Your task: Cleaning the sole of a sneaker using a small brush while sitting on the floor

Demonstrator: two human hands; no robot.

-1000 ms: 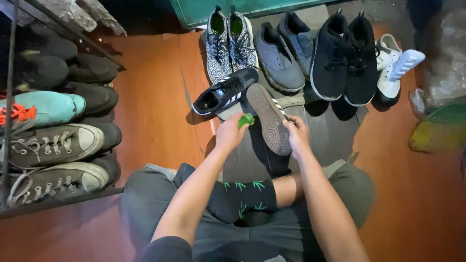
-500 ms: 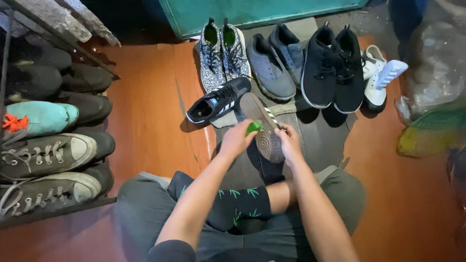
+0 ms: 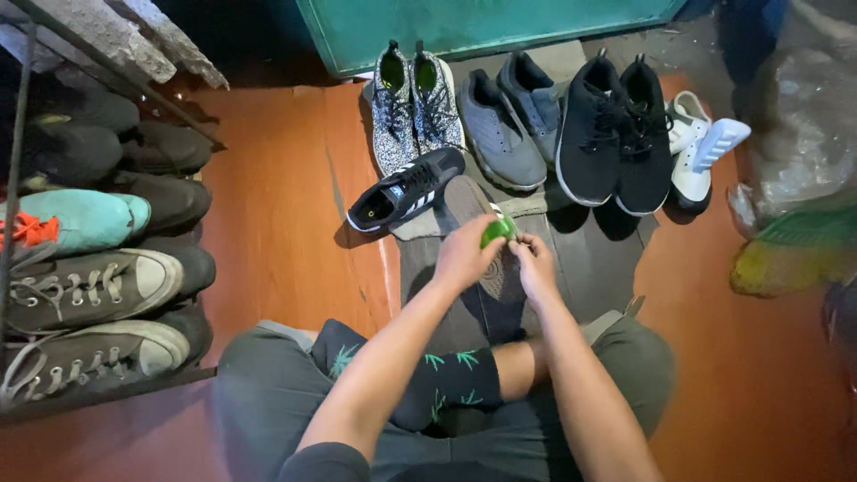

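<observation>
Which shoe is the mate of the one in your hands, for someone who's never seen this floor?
Start at the green door and its row of shoe pairs. Just in front of the speckled pair lies a single black sneaker, left of the hands. It alone has white side stripes and no partner beside it.

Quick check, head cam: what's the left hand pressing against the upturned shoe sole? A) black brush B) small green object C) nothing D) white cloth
B: the left hand grips a small green object and holds it on the sole of the upturned shoe, while the right hand steadies that shoe from the other side.
</observation>
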